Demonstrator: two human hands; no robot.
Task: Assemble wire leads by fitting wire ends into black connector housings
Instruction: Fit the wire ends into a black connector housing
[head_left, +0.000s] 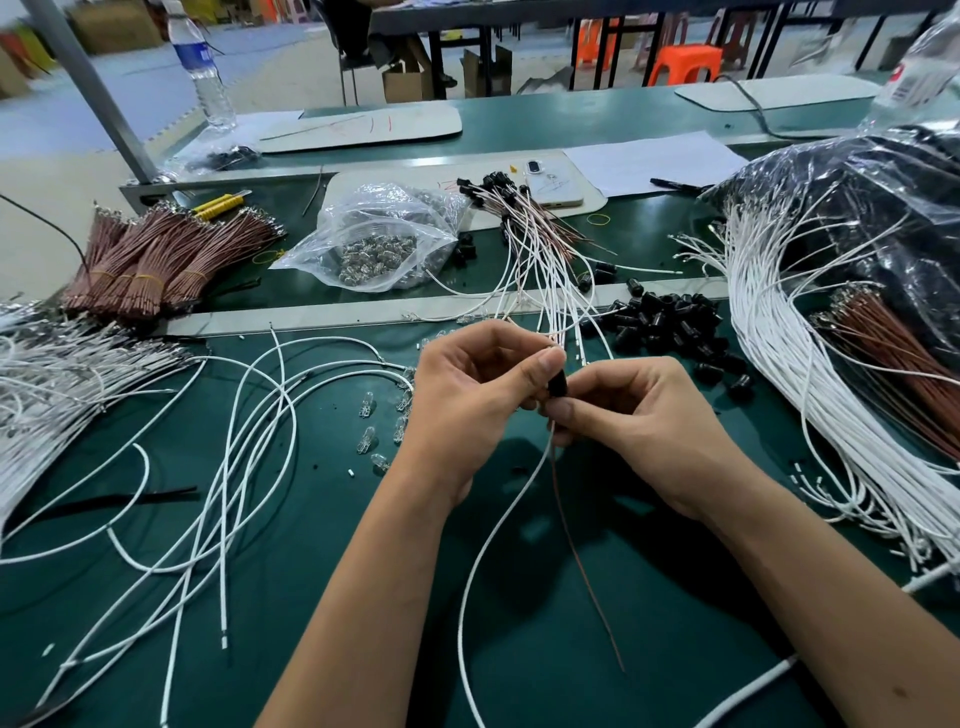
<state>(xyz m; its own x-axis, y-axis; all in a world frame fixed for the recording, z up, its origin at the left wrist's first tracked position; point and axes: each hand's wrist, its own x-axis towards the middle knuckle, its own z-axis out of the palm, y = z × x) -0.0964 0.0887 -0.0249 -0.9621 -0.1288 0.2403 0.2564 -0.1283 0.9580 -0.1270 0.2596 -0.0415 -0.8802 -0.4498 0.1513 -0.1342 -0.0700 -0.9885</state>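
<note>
Above the middle of the green mat (649, 597), my left hand (467, 395) pinches a black connector housing (558, 383) between thumb and fingers. My right hand (639, 421) meets it from the right, its thumb and fingers pinching the wires just under the housing. A white wire (478, 561) and a thin brown wire (587, 582) hang down from there toward me. Loose black housings (670, 322) lie in a pile just beyond my right hand. Finished leads with black housings (524, 228) are fanned out further back.
Loose white wires (234, 457) and small glass bulbs (369, 436) lie at left. Brown wire bundles (156, 260) sit at back left, a clear bag of metal parts (374, 244) behind centre. A big white wire bundle (810, 374) and black plastic bag (883, 208) fill the right.
</note>
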